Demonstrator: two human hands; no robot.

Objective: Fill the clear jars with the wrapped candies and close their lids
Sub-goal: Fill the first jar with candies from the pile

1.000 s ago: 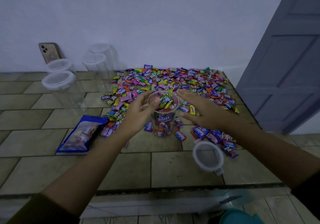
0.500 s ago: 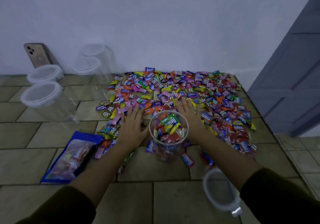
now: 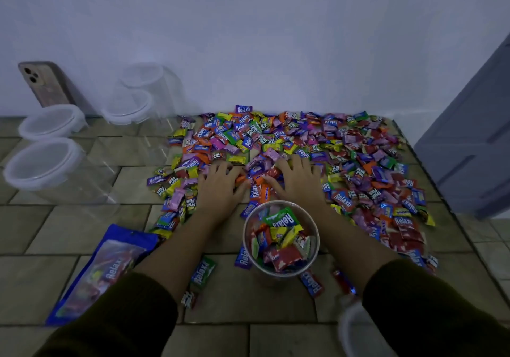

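Note:
An open clear jar [image 3: 246, 249], partly filled with wrapped candies, stands on the tiled tabletop in front of me. Beyond it a wide pile of colourful wrapped candies [image 3: 345, 158] covers the top up to the wall. My left hand [image 3: 220, 191] lies on the pile's near edge with its fingertips curled round some candies. Just right of it, my right hand [image 3: 299, 184] rests on the pile with fingers spread. The jar's white-rimmed lid [image 3: 349, 329] lies at the bottom right, partly hidden by my right sleeve.
Several empty lidded clear jars [image 3: 44, 163] stand at the left, with a phone [image 3: 44, 83] leaning on the wall behind them. A blue candy bag [image 3: 102, 271] lies at the front left. The table's right edge [image 3: 441, 191] borders a grey door [image 3: 469, 149].
Both hands left the jar's rim and moved past it onto the pile, coming closer together. My view moved nearer and lower, so the jar and lid sit lower in frame.

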